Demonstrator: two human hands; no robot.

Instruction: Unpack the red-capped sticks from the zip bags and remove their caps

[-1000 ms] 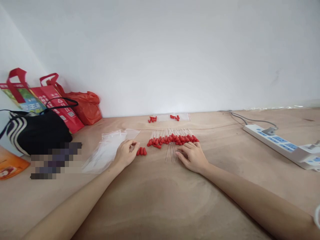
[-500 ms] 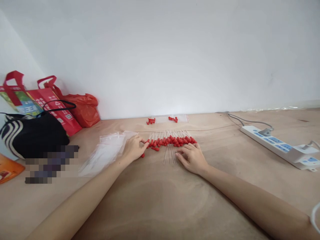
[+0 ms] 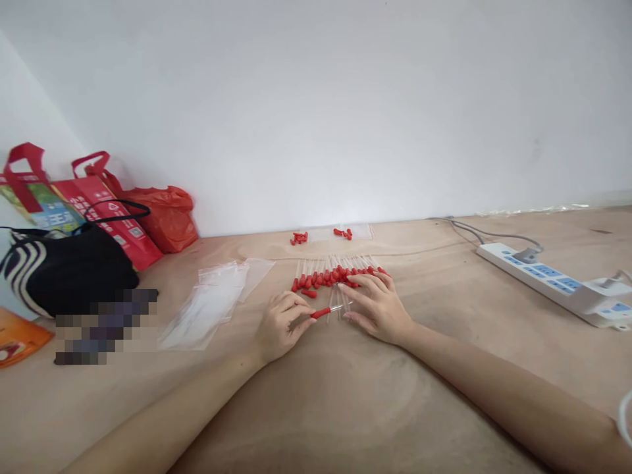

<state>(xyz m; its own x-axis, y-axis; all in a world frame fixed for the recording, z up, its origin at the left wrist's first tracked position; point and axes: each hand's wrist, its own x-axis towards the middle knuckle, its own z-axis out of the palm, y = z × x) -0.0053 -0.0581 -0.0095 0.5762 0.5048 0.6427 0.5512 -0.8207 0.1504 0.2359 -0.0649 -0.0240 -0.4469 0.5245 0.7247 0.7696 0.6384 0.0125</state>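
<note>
The left hand (image 3: 282, 324) pinches 1 red bulb (image 3: 320, 313); I cannot tell if the right hand (image 3: 379, 307) grips anything.

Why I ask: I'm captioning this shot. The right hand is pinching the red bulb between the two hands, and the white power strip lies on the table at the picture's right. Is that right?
Not quite: in the head view, the left hand pinches that red bulb, not the right hand. The white power strip does lie on the table at the picture's right.
</note>
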